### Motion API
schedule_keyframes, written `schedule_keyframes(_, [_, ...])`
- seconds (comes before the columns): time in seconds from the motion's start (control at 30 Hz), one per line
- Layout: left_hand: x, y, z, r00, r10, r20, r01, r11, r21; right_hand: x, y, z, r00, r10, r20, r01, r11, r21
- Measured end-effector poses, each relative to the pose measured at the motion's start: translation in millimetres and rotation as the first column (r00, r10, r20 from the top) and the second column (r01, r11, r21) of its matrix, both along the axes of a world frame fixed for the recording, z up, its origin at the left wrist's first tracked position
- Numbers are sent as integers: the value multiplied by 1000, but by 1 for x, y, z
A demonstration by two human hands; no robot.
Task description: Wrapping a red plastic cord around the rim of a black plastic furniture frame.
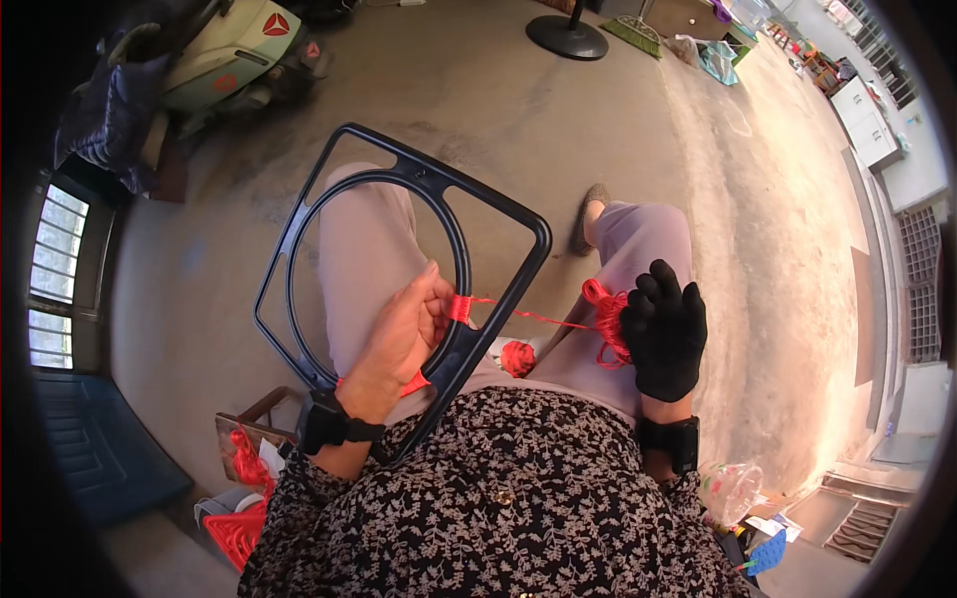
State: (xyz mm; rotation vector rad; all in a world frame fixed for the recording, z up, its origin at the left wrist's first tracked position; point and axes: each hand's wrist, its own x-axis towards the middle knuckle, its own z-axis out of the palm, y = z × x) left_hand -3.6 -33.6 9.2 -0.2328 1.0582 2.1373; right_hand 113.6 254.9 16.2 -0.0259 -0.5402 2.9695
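My bare left hand [407,324] is closed on the inner ring of a black plastic frame [513,214], a rounded square with a circle inside. The frame rests tilted over my left thigh. Red cord wrapping [461,308] is wound tightly round the ring beside my fingertips, and another red wrapped stretch [415,383] shows lower on it. From the upper wrapping a strand runs taut to a looped bundle of red cord [606,321]. My right hand [664,334], in a black glove, has its fingers curled on that bundle above my right thigh.
A ball of red cord [517,358] sits between my thighs. At lower left are a wooden stool [239,439] and a red basket [234,538]. A scooter [224,60] stands at far left; a round black stand base [566,38] and a broom [632,35] are ahead.
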Motion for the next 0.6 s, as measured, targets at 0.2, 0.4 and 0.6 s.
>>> schedule_keyframes(0.2, [-2, -1, -14, 999, -38, -26, 38, 999, 19, -4, -3, -4, 995, -86, 42, 60, 903, 426])
schedule_keyframes(0.4, [0, -1, -1, 991, -104, -84, 102, 994, -25, -12, -35, 12, 825, -499, -265, 126, -295, 947])
schedule_keyframes(0.6, [2, -1, 1, 996, -85, -7, 85, 996, 10, -3, -27, 21, 969, -182, -167, -104, -913, 395])
